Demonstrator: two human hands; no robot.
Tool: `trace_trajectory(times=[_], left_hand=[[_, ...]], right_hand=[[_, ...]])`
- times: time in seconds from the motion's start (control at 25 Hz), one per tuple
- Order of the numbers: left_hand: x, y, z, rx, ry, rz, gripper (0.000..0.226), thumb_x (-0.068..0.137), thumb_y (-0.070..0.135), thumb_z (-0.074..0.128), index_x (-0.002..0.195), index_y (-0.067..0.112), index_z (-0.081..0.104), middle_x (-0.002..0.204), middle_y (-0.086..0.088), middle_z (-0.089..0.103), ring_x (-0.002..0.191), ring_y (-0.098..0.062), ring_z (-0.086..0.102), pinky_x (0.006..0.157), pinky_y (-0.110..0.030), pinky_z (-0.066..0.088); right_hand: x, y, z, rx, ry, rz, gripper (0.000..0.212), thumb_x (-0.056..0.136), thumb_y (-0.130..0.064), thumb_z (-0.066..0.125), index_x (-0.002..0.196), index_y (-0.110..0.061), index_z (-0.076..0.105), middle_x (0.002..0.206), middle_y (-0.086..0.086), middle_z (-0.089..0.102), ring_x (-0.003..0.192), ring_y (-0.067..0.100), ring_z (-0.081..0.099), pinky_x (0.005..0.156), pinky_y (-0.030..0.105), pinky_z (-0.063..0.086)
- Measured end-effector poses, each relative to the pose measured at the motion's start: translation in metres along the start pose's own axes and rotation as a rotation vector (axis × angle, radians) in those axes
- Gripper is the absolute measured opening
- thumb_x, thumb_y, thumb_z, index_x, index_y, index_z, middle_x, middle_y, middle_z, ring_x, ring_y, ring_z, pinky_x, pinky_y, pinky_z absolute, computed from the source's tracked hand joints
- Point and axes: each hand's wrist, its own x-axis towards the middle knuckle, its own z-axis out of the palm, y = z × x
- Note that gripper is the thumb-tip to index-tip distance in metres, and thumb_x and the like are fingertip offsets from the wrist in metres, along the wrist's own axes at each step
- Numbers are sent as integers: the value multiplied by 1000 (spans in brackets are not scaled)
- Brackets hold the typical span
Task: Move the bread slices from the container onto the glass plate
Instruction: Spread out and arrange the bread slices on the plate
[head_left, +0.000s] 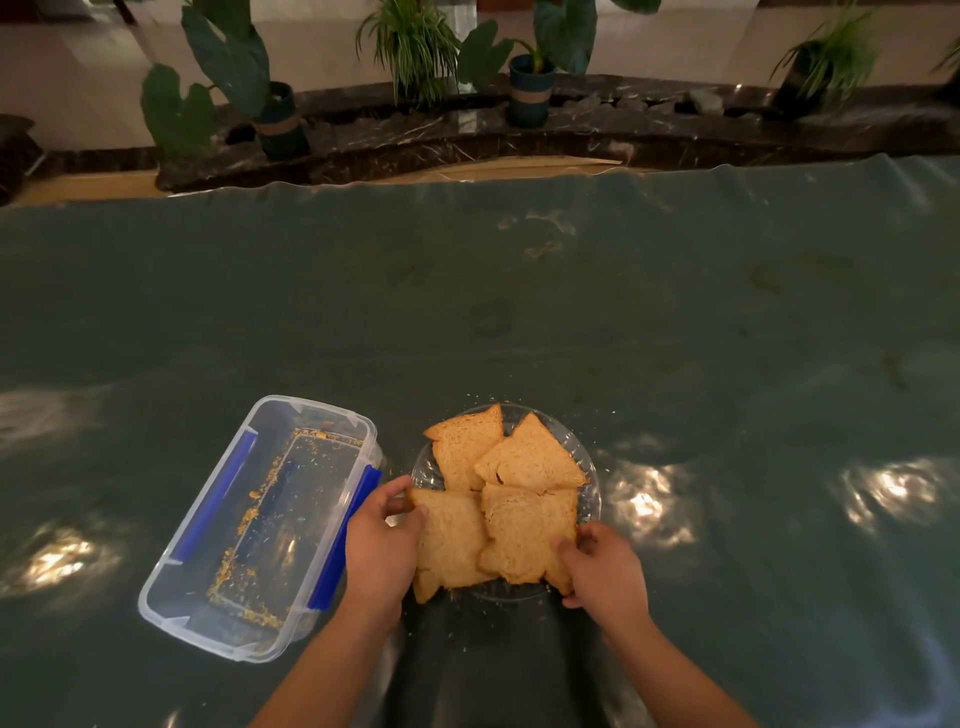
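Observation:
Several brown bread slices (524, 460) lie overlapping on the round glass plate (589, 457) near the table's front edge. My left hand (379, 540) pinches the top left corner of the near-left slice (449, 540). My right hand (605, 569) grips the lower right corner of the near-right slice (524, 530). Left of the plate stands the clear plastic container (202, 561) with blue clips; only crumbs lie on its bottom.
A dark green shiny cloth (519, 312) covers the table, with crumbs scattered around the plate. Beyond the far edge runs a dark marble ledge (467, 130) with several potted plants (530, 88).

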Motion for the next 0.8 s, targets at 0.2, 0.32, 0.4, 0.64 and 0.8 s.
trace_trajectory(times=[0.2, 0.32, 0.4, 0.64, 0.8], left_hand=[[0, 10, -6, 118, 50, 106, 43, 87, 13, 69, 126, 30, 63, 99, 15, 66, 90, 2, 60, 68, -15, 43], [-3, 13, -8, 150, 66, 155, 43, 85, 12, 70, 124, 29, 65, 97, 15, 67, 91, 3, 61, 70, -12, 41], [-6, 16, -9, 150, 74, 163, 42, 85, 12, 70, 123, 30, 65, 98, 13, 68, 91, 2, 62, 71, -11, 41], [-12, 20, -15, 97, 110, 169, 41, 85, 8, 70, 120, 28, 66, 94, 16, 65, 91, 2, 60, 85, -28, 49], [-11, 21, -19, 56, 130, 156, 39, 85, 9, 70, 119, 27, 67, 92, 16, 65, 88, 1, 60, 78, -27, 49]], right_hand=[[0, -6, -7, -403, 92, -138, 26, 79, -49, 61, 71, -25, 56, 68, -10, 64, 61, 5, 58, 51, 25, 41], [-1, -5, -10, -376, 63, -154, 20, 81, -48, 63, 88, -29, 57, 77, -8, 68, 71, 14, 64, 57, 29, 43], [-1, -3, -10, -382, 47, -171, 27, 82, -47, 64, 100, -30, 53, 77, -5, 69, 74, 19, 67, 58, 30, 44], [7, -10, -8, -398, -10, -220, 50, 84, -46, 60, 129, -31, 46, 84, -1, 71, 70, 25, 71, 69, 37, 59], [14, -19, -12, -429, -54, -179, 37, 82, -48, 55, 116, -36, 49, 79, 0, 73, 68, 26, 72, 66, 43, 63]])
